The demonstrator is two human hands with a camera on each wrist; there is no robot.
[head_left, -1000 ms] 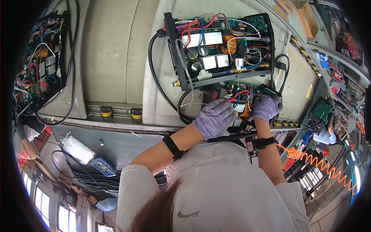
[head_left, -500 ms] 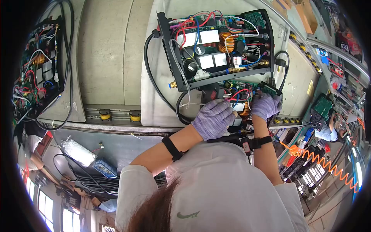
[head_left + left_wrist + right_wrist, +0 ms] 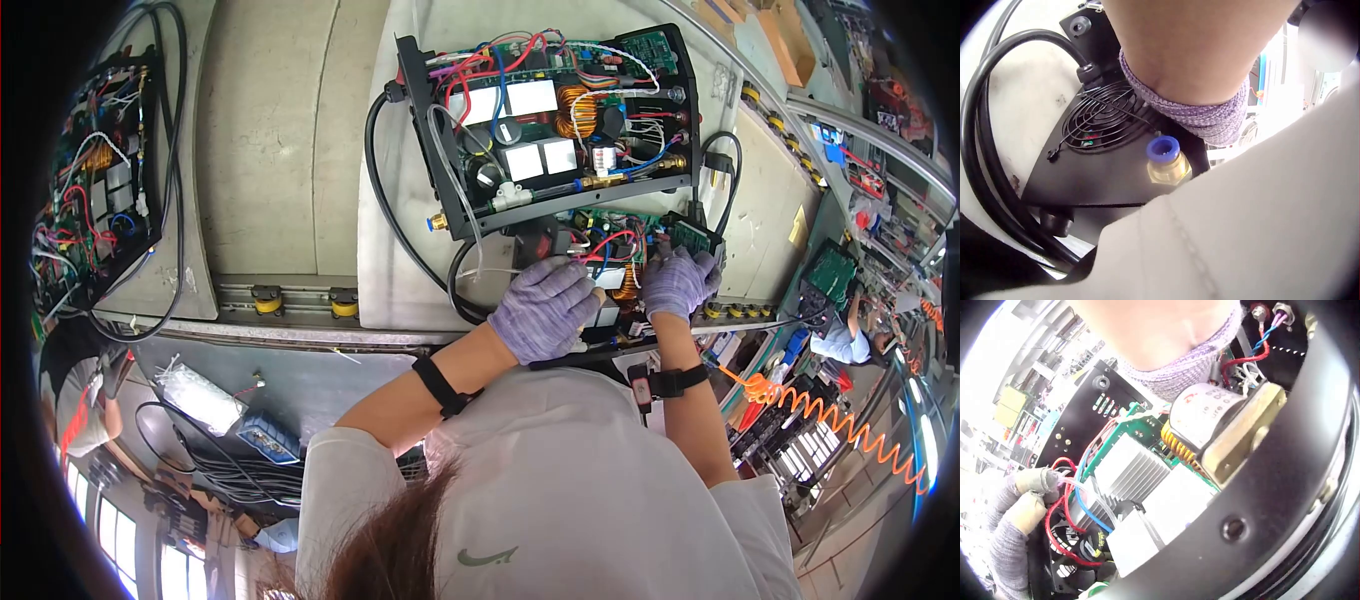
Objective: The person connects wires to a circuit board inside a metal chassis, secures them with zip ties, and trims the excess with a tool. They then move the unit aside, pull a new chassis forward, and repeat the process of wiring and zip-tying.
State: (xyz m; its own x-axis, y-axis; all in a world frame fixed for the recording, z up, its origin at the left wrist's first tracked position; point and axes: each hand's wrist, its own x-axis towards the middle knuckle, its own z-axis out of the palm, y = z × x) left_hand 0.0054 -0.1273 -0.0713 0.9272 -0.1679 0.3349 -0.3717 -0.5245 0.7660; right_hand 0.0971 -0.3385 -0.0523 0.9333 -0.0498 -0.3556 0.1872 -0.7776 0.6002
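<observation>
In the head view, my gloved left hand (image 3: 548,308) is over the left end of the nearer open electronics unit, beside its red wires (image 3: 612,243). Two taped fingertips (image 3: 1030,512) meet at a thin clear tube (image 3: 1088,490) in the right wrist view, pinching it near the black end panel. My gloved right hand (image 3: 682,283) bends over the unit's right end, just below a small green circuit board (image 3: 692,236). Its fingers are hidden in the right wrist view. A heat sink (image 3: 1132,475) and copper coil (image 3: 1177,445) sit inside the unit. A brass fitting with blue collar (image 3: 1165,157) projects from its black panel.
A second open unit (image 3: 548,120) stands just behind, its black power cable (image 3: 372,180) looping left. Another unit (image 3: 100,180) is far left. Yellow rollers (image 3: 268,300) line the bench edge. An orange coiled hose (image 3: 820,425) hangs right. Other people (image 3: 842,340) are in the background.
My right hand has shifted slightly toward me, showing more of the small green board. My left hand stays at the red wires. The whole head view has drifted a little left.
</observation>
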